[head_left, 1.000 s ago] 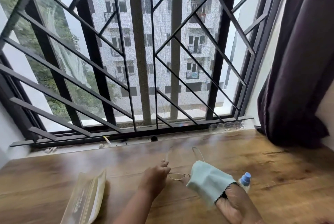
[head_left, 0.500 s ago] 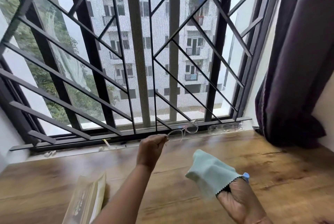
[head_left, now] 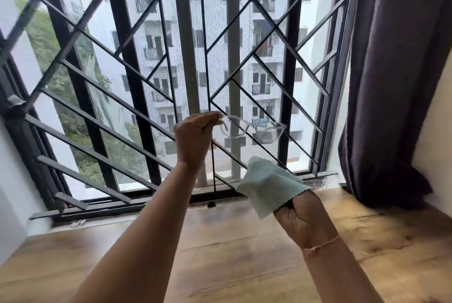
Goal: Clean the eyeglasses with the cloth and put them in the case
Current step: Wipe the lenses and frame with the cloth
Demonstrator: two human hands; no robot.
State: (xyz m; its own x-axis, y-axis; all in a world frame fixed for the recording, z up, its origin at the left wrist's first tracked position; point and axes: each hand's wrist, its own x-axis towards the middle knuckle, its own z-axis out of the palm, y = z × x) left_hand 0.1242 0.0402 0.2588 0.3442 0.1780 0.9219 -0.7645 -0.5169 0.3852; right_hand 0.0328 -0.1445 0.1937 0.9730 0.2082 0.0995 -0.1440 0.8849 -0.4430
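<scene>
My left hand (head_left: pixel 194 137) is raised in front of the window and pinches the left end of the clear-framed eyeglasses (head_left: pixel 253 127), which stick out to the right with the lenses against the light. Lower and to the right, my right hand (head_left: pixel 304 218) grips a pale green cleaning cloth (head_left: pixel 267 186) that stands up from the fingers. Cloth and glasses are apart. The case is out of view.
A wooden table (head_left: pixel 232 261) runs below my arms. Behind it is a window with black metal bars (head_left: pixel 137 87) and a dark sill track. A dark purple curtain (head_left: pixel 393 77) hangs at the right, reaching the tabletop.
My left hand lifted the glasses from the table up to window height. The right hand with the cloth rose too. The view tilted up, so the case and the small bottle left the frame.
</scene>
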